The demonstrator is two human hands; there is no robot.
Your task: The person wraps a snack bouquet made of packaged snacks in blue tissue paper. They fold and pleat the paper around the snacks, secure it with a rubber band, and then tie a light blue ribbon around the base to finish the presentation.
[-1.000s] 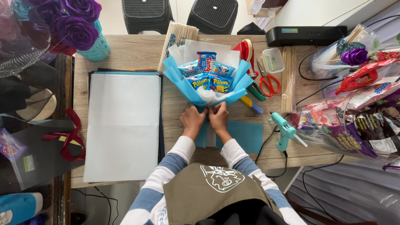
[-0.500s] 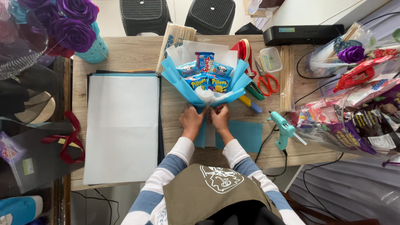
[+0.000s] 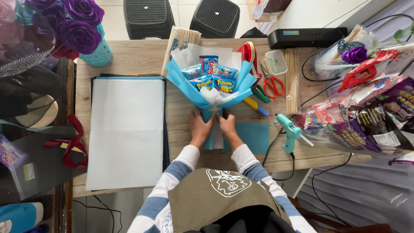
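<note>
Snack bouquet (image 3: 211, 84) lies mid-table, long axis running near to far, fanned top at the far end. Both hands pinch its neck at the near end: left hand (image 3: 199, 128) and right hand (image 3: 228, 126) curled shut around the blue wrap, equally close.

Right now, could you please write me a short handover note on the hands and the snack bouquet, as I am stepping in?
Left hand and right hand: both closed around the neck of the snack bouquet, pinching the wrap together.
Bouquet: lying flat on the wooden table, snack packets fanned inside blue and white wrapping paper, stem end towards the person.
Done: packets arranged, paper gathered at the neck.
Left: no tie visible on the neck, so it probably needs securing. Scissors and glue gun lie to the right, paper stack to the left.
</note>
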